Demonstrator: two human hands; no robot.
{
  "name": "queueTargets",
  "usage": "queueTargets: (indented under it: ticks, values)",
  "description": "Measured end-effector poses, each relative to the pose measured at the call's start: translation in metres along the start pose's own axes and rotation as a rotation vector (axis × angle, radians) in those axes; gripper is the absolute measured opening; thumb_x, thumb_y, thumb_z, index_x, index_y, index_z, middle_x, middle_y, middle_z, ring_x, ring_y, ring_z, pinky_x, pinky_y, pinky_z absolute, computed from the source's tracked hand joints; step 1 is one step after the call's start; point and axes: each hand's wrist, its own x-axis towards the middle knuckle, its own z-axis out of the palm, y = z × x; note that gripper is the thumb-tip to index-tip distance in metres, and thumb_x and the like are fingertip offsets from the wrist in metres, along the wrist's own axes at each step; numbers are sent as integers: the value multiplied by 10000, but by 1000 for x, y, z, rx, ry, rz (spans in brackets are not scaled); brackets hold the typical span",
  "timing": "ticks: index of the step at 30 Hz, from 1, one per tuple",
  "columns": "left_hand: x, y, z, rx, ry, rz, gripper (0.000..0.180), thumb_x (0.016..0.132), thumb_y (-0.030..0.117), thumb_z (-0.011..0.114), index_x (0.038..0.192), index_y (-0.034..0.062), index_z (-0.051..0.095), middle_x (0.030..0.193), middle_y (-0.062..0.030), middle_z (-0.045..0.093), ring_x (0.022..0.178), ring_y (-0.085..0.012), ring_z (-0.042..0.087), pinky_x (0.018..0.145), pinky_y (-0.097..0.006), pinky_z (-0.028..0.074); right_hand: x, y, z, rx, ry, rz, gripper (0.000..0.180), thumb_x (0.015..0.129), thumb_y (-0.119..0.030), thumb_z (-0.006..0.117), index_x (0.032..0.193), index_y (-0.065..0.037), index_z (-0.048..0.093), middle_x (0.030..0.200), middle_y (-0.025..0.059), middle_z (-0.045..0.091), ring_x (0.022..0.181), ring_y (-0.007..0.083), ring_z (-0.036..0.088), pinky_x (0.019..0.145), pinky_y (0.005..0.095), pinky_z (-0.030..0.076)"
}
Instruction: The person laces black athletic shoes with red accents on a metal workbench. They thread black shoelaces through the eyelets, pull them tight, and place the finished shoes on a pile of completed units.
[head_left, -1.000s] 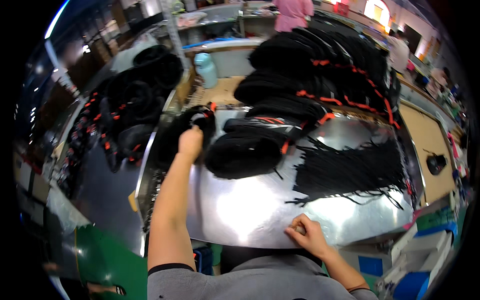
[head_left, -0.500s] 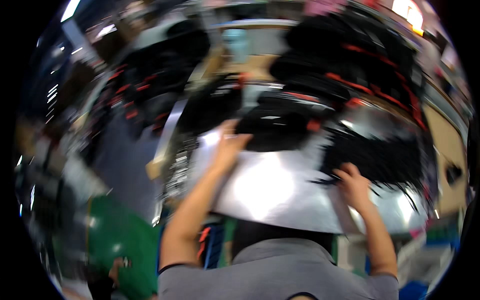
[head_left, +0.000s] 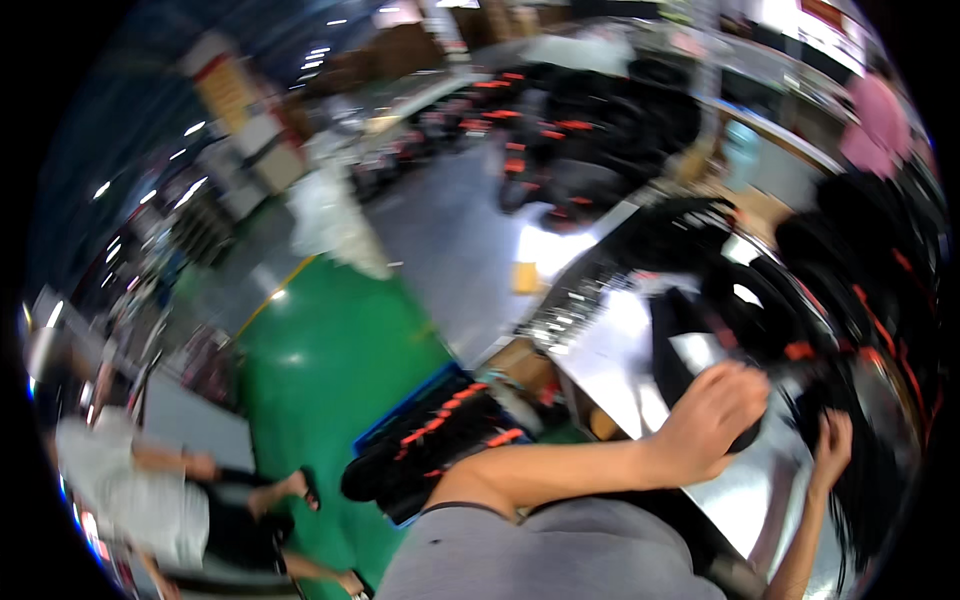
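Note:
My left hand [head_left: 710, 425] is curled closed over the metal tabletop [head_left: 615, 350], blurred by motion. A black soft piece [head_left: 675, 345] shows beyond its knuckles and below its fingers, and the hand appears to grip it. My right hand [head_left: 832, 445] is at the right, its fingers bent together on a bundle of thin black straps [head_left: 865, 480]. Exactly how many straps it pinches is hidden. Just beyond my left hand lie rounded black pieces [head_left: 760, 315] with orange-red tabs.
A blue crate [head_left: 362, 440] of black items with orange-red strips stands left of my body. Beyond it, another metal table [head_left: 440, 235] bears black goods. Someone in a light shirt [head_left: 150, 490] is at the lower left on the green floor [head_left: 310, 360]; someone in pink [head_left: 875, 125] is far right.
The view has swung left, so the table now appears farther right. My left hand has left its place beside the rounded black piece and closed nearer my body. My right hand stays by the straps.

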Motion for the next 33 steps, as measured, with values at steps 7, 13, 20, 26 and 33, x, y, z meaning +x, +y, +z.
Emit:
queueTargets:
  ticks: [7, 13, 20, 26, 33]
  values:
    - [-81, 6, 67, 133, -530, -204, 510, 800, 177, 771, 1257, 34, 593, 1310, -176, 561, 1297, -393, 485, 1106, -551, 335, -11, -191, -17, 814, -34, 82, 68, 886, -19, 706, 933, 1, 660, 824, 51, 654, 565, 53, 497, 489, 198, 383]
    - [-25, -20, -29, 300, -434, -186, 143, 816, 14, 721, 950, 41, 679, 956, -109, 677, 897, -298, 641, 762, -407, 479, -84, -182, -38, 1085, -246, 494, 93, 938, -87, 684, 923, 5, 689, 732, 34, 616, 458, 36, 395, 439, 195, 320]
    - [-28, -65, -59, -55, -885, -936, 419, 994, 387, 565, 1139, 9, 674, 1057, -122, 717, 923, -243, 669, 841, -325, 511, -79, -104, 115, 1036, -305, 779, 198, 970, -135, 672, 1118, -4, 668, 866, 35, 688, 511, 29, 432, 459, 196, 310]
    - [-60, -112, -5, -772, -981, -1772, 810, 983, 730, 395, 1304, 15, 601, 1204, -127, 663, 1083, -197, 586, 1022, -335, 416, -85, -102, 118, 888, -258, 731, 155, 979, -145, 668, 1069, -19, 682, 831, 29, 696, 511, 22, 432, 465, 188, 309]
    - [-69, -63, 35, -1109, -488, -1429, 520, 1051, 458, 516, 1329, 24, 580, 1345, -89, 616, 1202, -206, 583, 1122, -380, 394, -91, -114, 94, 883, -232, 674, 169, 982, -219, 667, 994, -53, 697, 749, -41, 649, 605, 9, 483, 537, 194, 365]
